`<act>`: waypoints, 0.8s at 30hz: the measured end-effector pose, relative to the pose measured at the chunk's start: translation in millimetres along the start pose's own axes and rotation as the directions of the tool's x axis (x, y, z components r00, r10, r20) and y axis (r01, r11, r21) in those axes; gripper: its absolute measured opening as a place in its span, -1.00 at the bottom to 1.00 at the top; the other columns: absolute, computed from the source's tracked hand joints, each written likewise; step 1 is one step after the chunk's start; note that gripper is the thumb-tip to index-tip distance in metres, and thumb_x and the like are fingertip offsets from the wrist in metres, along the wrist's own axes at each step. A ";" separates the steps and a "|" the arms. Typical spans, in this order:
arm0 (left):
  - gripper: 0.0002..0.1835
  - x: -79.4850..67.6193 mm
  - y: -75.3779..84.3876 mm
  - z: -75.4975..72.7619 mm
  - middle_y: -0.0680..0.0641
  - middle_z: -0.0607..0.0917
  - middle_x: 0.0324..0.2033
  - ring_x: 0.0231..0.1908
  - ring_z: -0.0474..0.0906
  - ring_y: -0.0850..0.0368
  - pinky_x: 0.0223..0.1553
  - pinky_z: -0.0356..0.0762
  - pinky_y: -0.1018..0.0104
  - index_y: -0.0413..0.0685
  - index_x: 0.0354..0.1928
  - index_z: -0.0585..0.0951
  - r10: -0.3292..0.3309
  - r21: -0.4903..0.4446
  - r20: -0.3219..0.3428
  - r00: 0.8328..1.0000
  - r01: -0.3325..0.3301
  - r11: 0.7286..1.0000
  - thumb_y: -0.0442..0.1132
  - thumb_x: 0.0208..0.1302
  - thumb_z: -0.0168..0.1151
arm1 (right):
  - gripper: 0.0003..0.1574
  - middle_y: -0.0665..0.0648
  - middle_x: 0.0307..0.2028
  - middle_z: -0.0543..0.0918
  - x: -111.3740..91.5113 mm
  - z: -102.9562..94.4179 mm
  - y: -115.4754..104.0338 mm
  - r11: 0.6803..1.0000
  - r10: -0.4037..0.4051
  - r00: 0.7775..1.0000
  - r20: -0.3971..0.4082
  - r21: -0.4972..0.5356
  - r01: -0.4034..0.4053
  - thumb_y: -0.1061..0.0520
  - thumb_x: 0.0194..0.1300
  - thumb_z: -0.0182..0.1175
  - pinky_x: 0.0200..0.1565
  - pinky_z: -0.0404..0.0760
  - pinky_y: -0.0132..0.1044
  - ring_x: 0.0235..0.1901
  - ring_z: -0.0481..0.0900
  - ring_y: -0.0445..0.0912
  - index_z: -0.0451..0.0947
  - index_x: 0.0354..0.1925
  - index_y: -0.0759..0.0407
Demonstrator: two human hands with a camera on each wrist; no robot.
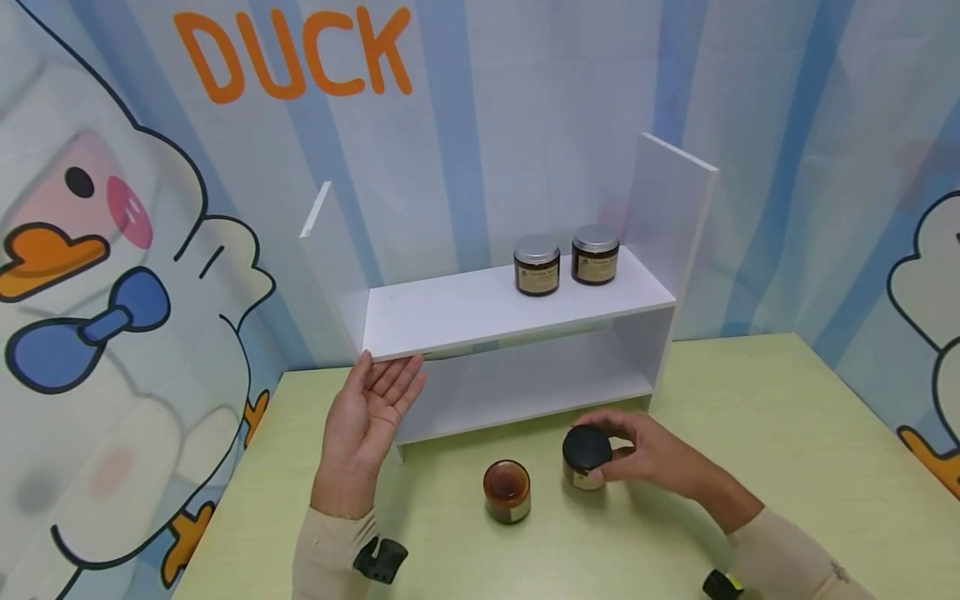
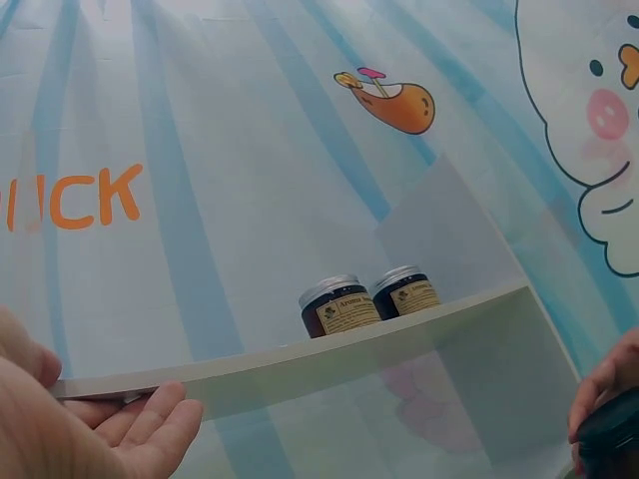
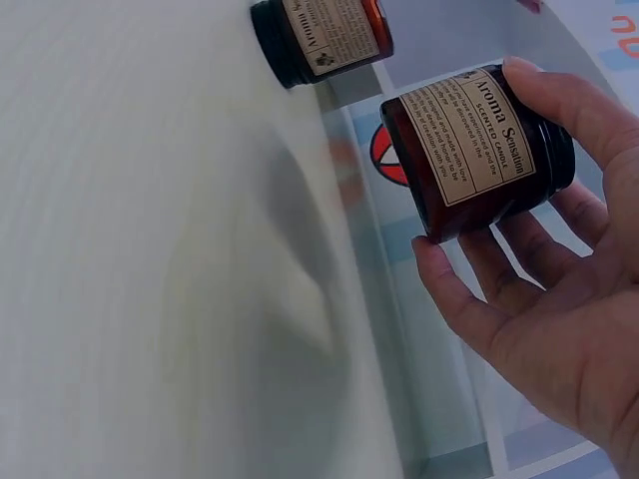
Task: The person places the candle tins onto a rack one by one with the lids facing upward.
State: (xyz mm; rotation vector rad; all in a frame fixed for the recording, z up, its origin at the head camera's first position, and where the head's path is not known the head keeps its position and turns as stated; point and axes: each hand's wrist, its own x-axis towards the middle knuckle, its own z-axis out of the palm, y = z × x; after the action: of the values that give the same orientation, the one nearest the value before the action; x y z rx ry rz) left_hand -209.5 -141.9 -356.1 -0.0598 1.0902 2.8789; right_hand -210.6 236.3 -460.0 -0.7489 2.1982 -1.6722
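My right hand (image 1: 637,446) holds a scented candle jar (image 3: 464,150) of dark amber glass with a tan label. Its black lid (image 1: 587,447) faces up, and the thumb and fingers grip around the lid end, close over the table. Left of it, another amber candle jar (image 1: 507,492) stands upside down, its black lid (image 3: 285,45) against the table. My left hand (image 1: 371,417) is palm up at the front left corner of the white shelf (image 1: 450,312). Its fingers lie under the upper board, with the thumb at the board's edge, pinching it.
Two candle jars with silver lids (image 1: 537,250) (image 1: 596,239) stand on the right half of the upper board. Upright side panels (image 1: 671,208) rise at both ends of the shelf. A lower board (image 1: 525,379) lies beneath. Behind the pale green table (image 1: 750,392) hangs a printed duck curtain (image 1: 525,125).
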 end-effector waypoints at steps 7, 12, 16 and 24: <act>-0.46 0.3 -0.2 -0.4 -0.15 0.65 0.07 0.17 0.64 -0.01 0.34 0.48 0.06 -0.19 0.43 0.27 0.009 0.000 0.001 1.000 -0.009 1.000 0.01 0.64 -0.11 | -0.26 0.23 0.17 0.56 3.0 -3.1 -13.9 1.000 -0.009 1.000 0.011 0.013 0.009 0.22 0.18 0.50 0.06 0.70 -0.12 0.14 0.54 0.03 0.49 0.30 0.10; -0.46 0.6 -0.6 -0.8 -0.14 0.65 0.08 0.18 0.63 -0.01 0.36 0.46 0.05 -0.18 0.44 0.26 0.005 0.002 0.000 1.000 -0.005 1.000 0.01 0.63 -0.11 | -0.30 0.21 0.15 0.58 5.6 -5.1 -22.3 1.000 -0.028 1.000 0.009 -0.007 0.028 0.20 0.19 0.49 0.08 0.69 -0.05 0.13 0.55 0.05 0.51 0.27 0.03; -0.45 0.4 -0.9 -1.3 -0.14 0.64 0.08 0.19 0.63 -0.01 0.38 0.43 0.05 -0.18 0.46 0.23 0.001 0.003 0.002 1.000 -0.001 1.000 0.00 0.64 -0.11 | -0.34 0.21 0.13 0.59 7.8 -7.4 -27.5 0.998 -0.052 0.998 0.024 -0.016 0.053 0.22 0.22 0.47 0.10 0.67 -0.02 0.11 0.56 0.04 0.52 0.26 0.04; -0.43 0.2 -0.3 -1.5 -0.14 0.63 0.09 0.19 0.62 -0.01 0.39 0.42 0.05 -0.19 0.48 0.21 0.008 0.014 0.009 1.000 -0.008 1.000 0.01 0.63 -0.11 | -0.36 0.19 0.12 0.63 15.6 -13.4 -43.7 0.994 -0.084 0.995 0.062 -0.059 0.088 0.22 0.26 0.43 0.15 0.62 0.03 0.12 0.60 0.01 0.51 0.28 0.05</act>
State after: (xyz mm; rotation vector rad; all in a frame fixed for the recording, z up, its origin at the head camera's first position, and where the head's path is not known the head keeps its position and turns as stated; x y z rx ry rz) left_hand -209.7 -142.6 -357.4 -0.0420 1.1113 2.8753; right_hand -220.2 229.9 -413.1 -0.9100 2.2144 -1.6056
